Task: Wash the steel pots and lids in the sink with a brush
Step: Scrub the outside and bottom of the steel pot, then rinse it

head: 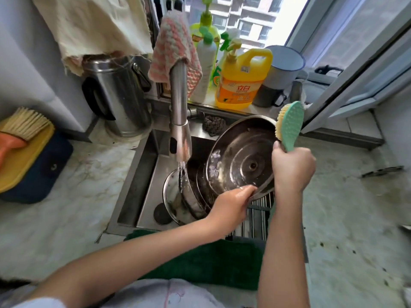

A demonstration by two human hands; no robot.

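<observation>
- Lid (242, 161), a big steel one, stands tilted on edge over the sink (142, 181), underside toward the camera, soap foam along its left rim.
- Sink holds more steel pots and lids (189, 196) leaning in a stack at its middle; a rack (258, 218) spans its right part under the tilted lid.
- Tap (179, 112) runs water onto the stacked ware; a pink and white cloth (175, 47) hangs over the tap.
- Left hand (231, 207) pinches the lid's lower rim, wet fingers curled over the edge.
- Right hand (291, 167) is clenched round the handle of a green brush (289, 123), whose bristles touch the lid's upper right rim.
- Back edge of the counter (66, 174): a steel urn (115, 94) at left, soap bottles (242, 78) and a white mug (284, 63) by the window.
- Left counter edge carries a yellow dustpan with a brush (24, 138); the right stretch lies mostly open.
- Green towel (204, 261) drapes the near edge.
</observation>
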